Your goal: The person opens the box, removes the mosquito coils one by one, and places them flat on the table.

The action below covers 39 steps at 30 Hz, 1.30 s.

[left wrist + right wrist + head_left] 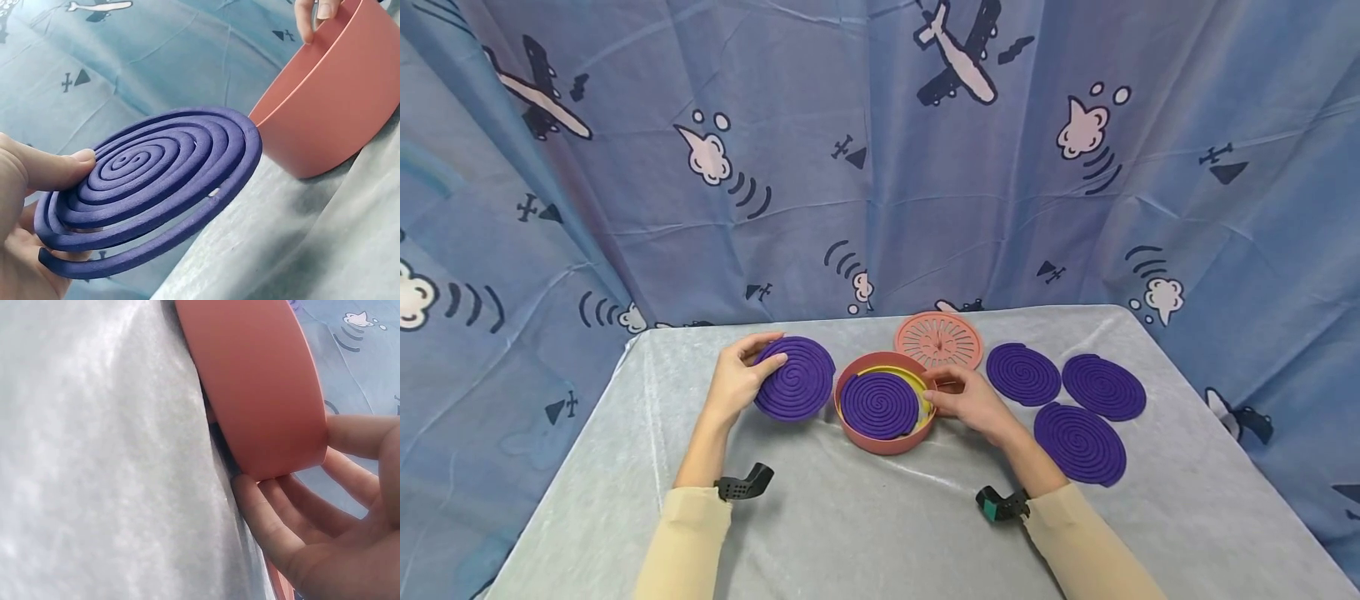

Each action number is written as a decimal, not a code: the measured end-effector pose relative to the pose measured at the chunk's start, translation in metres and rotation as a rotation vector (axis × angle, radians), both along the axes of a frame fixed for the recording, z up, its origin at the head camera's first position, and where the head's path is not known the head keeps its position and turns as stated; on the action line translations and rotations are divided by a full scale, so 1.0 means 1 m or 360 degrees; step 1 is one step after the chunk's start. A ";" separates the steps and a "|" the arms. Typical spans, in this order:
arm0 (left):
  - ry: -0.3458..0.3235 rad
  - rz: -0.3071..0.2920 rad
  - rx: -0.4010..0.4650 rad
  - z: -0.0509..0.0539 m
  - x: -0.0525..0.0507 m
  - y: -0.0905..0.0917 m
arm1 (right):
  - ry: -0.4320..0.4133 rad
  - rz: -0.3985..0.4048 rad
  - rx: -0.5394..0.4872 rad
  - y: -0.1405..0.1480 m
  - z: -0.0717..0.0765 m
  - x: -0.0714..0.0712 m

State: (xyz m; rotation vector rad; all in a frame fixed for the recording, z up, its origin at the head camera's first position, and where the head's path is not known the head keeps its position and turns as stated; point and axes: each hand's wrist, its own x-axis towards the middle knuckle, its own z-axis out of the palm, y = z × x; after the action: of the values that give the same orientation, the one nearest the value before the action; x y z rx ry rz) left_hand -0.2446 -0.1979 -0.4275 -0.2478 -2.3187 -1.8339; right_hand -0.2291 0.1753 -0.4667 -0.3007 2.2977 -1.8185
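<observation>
My left hand pinches a purple mosquito coil at its left edge, thumb on top and fingers beneath. The coil is held up off the table, left of a round coral-pink box. My right hand grips the box's right rim; in the right wrist view several fingers touch its outer wall. Another purple coil lies inside the box, over a yellow piece that is mostly hidden. From the left wrist view, the held coil appears tilted, near the box wall.
A slotted coral-pink lid lies behind the box. On the right side of the table rest three more purple coils, a near one, a back one and a far-right one. A blue printed curtain hangs behind the grey-covered table.
</observation>
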 end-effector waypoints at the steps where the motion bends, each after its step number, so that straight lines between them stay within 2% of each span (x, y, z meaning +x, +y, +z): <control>1: -0.0007 0.0010 -0.0006 0.000 0.000 -0.002 | -0.0003 0.0001 -0.0002 0.000 0.000 0.000; 7: -0.0077 0.0072 -0.0049 -0.002 -0.001 -0.011 | -0.0012 -0.0007 0.0006 -0.001 -0.002 -0.001; 16: -0.0154 0.0155 -0.0020 -0.007 -0.002 -0.027 | -0.0009 -0.0007 0.0022 0.000 -0.001 -0.001; 24: -0.0145 0.0243 -0.0013 -0.009 -0.003 -0.043 | -0.0006 -0.0019 0.0024 0.000 -0.001 -0.001; 32: -0.0190 0.0359 0.0019 -0.016 -0.004 -0.060 | -0.0006 -0.0015 0.0029 -0.001 0.001 0.000; 39: -0.0223 0.0399 -0.0038 -0.023 -0.003 -0.071 | -0.0015 -0.0012 0.0033 0.000 0.002 0.000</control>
State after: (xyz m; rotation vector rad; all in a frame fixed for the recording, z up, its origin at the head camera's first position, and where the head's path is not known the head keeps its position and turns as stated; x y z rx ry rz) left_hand -0.2472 -0.2687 -0.4509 0.1670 -2.3371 -1.7510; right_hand -0.2289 0.1748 -0.4650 -0.2796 2.3130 -1.7944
